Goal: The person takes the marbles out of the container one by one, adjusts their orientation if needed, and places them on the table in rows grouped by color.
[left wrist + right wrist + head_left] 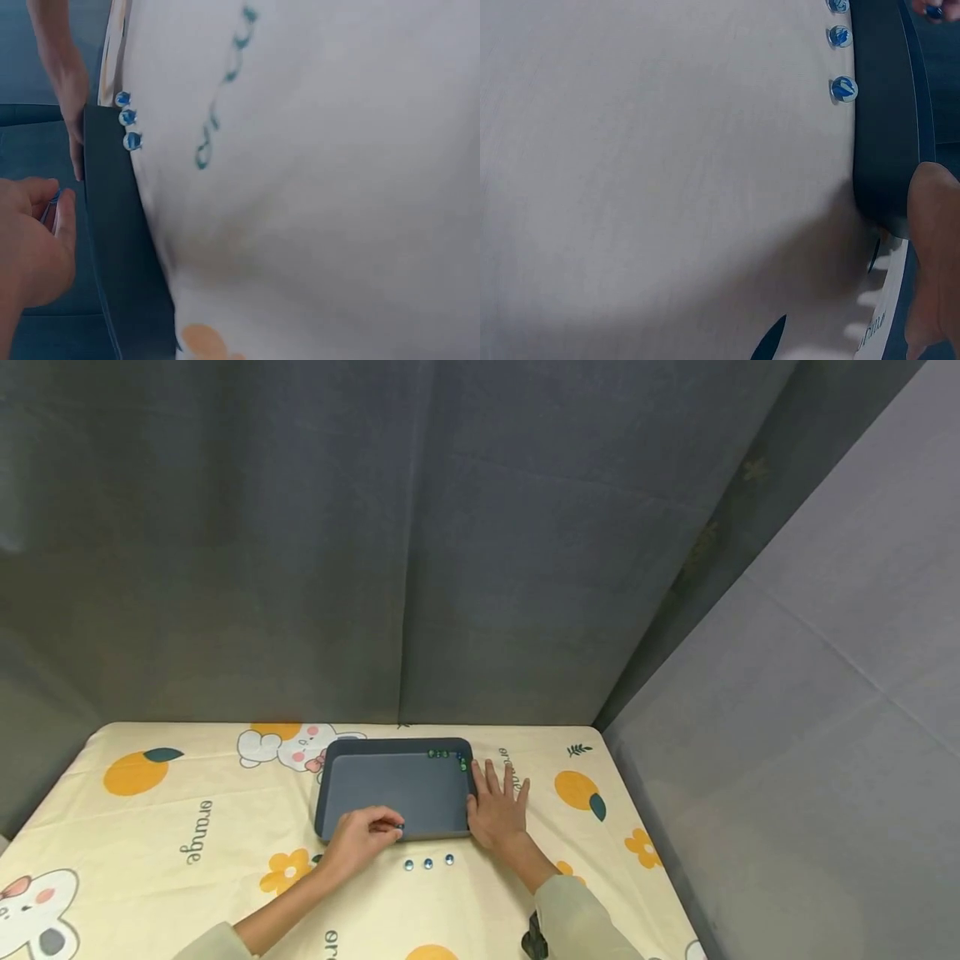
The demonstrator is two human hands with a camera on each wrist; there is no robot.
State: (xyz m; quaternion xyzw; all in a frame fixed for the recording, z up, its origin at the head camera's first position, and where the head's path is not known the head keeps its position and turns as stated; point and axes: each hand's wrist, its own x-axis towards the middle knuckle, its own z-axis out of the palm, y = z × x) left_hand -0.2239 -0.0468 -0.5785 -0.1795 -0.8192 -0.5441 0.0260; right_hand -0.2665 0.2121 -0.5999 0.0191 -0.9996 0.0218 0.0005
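The left hand (363, 837) pinches a blue marble (401, 827) between thumb and fingers, mostly covered by them, over the near side of the gray tray (390, 785); whether it touches the tray is unclear. The right hand (498, 814), fingers straight and spread, touches the tray's right side, cut off in its own wrist view. Three clear-and-blue marbles (428, 863) lie just before the tray. Green marbles (438, 753) in its far right corner are too small to count surely.

Dark grey curtain (300, 543) behind cream tablecloth (247, 810); printed oranges (133, 775), rabbits (48, 891).
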